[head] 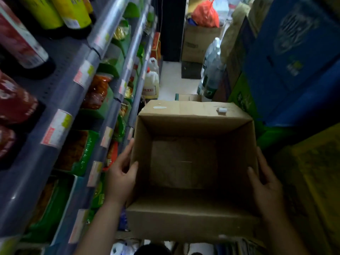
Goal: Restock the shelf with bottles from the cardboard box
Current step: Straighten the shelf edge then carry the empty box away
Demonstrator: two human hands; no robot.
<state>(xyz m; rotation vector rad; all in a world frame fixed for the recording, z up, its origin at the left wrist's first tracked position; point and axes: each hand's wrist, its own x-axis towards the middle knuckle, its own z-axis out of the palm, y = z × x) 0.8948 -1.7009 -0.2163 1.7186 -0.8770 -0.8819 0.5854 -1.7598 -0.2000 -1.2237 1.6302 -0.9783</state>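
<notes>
An open brown cardboard box (193, 111) is held in front of me in the aisle, flaps spread, with nothing visible inside on its bare floor. My left hand (122, 172) grips its left wall, thumb inside. My right hand (265, 183) grips its right wall the same way. The shelf (60, 100) runs along my left, carrying dark bottles with yellow labels (73, 13) and bottles with red labels (20, 45) on its upper level.
Lower shelf levels hold green and orange snack packets (77, 153). Oil jugs (151, 83) stand on the floor ahead. Blue, green and yellow cartons (287, 57) are stacked on the right, with water bottles (211, 70) and more boxes at the aisle's end.
</notes>
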